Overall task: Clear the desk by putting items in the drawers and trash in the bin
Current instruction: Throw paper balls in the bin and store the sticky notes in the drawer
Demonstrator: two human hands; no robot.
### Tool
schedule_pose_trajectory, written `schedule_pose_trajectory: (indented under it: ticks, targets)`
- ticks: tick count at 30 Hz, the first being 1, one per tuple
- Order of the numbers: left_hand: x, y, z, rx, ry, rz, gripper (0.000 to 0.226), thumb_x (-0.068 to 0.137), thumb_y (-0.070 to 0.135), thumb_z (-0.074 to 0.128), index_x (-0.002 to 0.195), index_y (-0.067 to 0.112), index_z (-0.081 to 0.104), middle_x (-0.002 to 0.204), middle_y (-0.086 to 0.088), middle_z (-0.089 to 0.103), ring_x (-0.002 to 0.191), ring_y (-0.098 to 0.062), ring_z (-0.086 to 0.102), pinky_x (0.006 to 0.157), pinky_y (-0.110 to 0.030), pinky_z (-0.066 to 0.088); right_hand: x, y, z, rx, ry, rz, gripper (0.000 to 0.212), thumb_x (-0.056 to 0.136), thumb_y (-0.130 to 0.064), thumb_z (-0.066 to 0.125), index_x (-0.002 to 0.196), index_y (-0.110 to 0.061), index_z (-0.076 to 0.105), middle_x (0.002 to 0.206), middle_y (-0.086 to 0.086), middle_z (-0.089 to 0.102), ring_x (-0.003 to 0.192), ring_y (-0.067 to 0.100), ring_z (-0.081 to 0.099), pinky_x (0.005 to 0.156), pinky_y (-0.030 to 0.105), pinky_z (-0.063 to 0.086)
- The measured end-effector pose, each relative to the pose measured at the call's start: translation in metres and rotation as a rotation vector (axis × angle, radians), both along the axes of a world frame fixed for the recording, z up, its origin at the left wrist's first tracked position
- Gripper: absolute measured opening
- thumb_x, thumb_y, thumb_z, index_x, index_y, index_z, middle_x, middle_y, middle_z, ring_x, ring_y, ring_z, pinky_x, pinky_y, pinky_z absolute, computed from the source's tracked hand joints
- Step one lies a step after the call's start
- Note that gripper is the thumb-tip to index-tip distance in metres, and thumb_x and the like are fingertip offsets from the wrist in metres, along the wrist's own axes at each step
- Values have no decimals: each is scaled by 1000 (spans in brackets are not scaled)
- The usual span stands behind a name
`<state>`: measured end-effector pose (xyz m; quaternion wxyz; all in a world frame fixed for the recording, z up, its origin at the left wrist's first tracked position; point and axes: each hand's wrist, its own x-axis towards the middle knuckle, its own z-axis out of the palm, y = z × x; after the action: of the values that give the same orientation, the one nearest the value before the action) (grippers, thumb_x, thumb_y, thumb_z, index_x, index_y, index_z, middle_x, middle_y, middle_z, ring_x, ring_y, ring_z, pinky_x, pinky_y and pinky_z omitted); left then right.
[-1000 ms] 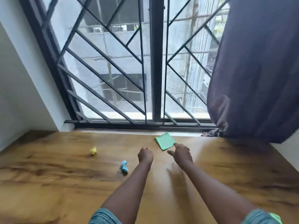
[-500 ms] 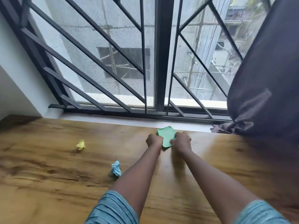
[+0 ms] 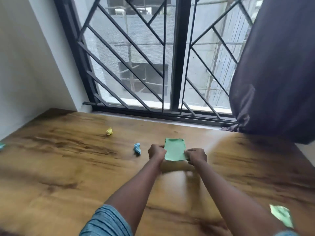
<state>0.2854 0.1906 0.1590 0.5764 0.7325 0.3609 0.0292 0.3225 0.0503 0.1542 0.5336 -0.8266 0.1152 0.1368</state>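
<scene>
Wood-grain desk (image 3: 68,167) carries, from the left, a yellow paper ball (image 3: 109,131) and a blue paper ball (image 3: 137,149), set apart from each other. Left hand (image 3: 156,152) grips the left edge of the green note pad (image 3: 174,150). Right hand (image 3: 197,156) pinches its near right corner. The pad is at mid-desk, between both hands. A crumpled green sheet (image 3: 281,217) lies at lower right.

Both hands (image 3: 177,155) on a green paper pad (image 3: 175,149) above the wooden desk (image 3: 68,167).
</scene>
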Motion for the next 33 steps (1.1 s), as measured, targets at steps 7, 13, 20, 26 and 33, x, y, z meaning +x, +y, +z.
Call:
schedule_pose_trajectory:
  ticks: [7,13,20,26,33]
  targets:
    - [-155,-2,15,73,-38,-59,30,85,-1,58,111,6,69,111,-15,69,100,-26,66,88,-36,55,-130,-11,0,113,46,134,9,75,-3,71,81,0,66,63,12,57,47,19,49,43,22,35]
    - [-278,29,14,161,40,-16,29,92,9,56,120,5,64,119,-13,66,104,-26,64,71,-27,46,-237,21,0,127,121,307,14,71,2,73,61,-1,63,49,10,51,41,18,43,42,21,27]
    - [-378,83,4,166,89,65,28,88,8,61,115,3,67,115,-14,68,102,-24,66,72,-22,43,-335,72,1,153,217,404,22,74,1,69,56,-1,57,39,9,48,25,15,37,36,15,26]
    - [-451,151,-16,124,72,105,26,88,6,60,113,4,68,114,-15,69,96,-21,67,86,-32,54,-395,147,-10,127,238,470,9,77,3,68,69,2,63,47,11,54,27,13,43,32,16,28]
    - [-563,263,-31,237,145,287,22,95,17,48,100,12,69,104,-12,66,93,-19,58,68,-21,33,-490,284,-49,167,348,481,8,78,5,68,75,0,63,51,11,57,31,11,49,36,15,30]
